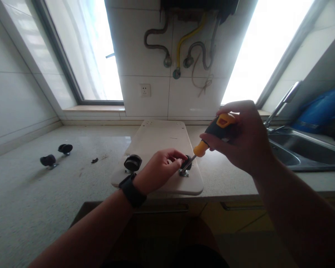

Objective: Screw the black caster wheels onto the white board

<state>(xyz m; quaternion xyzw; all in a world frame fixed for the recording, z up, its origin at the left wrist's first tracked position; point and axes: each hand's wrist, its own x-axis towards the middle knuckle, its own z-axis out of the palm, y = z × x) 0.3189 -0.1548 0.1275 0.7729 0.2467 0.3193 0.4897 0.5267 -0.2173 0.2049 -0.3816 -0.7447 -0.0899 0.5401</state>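
Observation:
In my right hand (240, 137) is a yellow and black screwdriver (201, 148), its shaft slanting down to the metal plate of a black caster wheel (187, 163). That caster stands at the near right corner of a pale board (162, 139) lying on the counter. My left hand (166, 163), with a black watch on the wrist, has its fingers closed against the same caster; the fingertips partly cover the wheel. A second caster (133, 163) sits at the board's near left corner, just beyond my left wrist. Screw holes show at the board's far corners.
Two loose casters (56, 154) and a small dark heap (94, 160), perhaps screws, lie on the counter (100, 137) to the left. A metal sink (309, 149) with a faucet is at the right. Pipes (181, 44) and an outlet (145, 90) are on the tiled wall.

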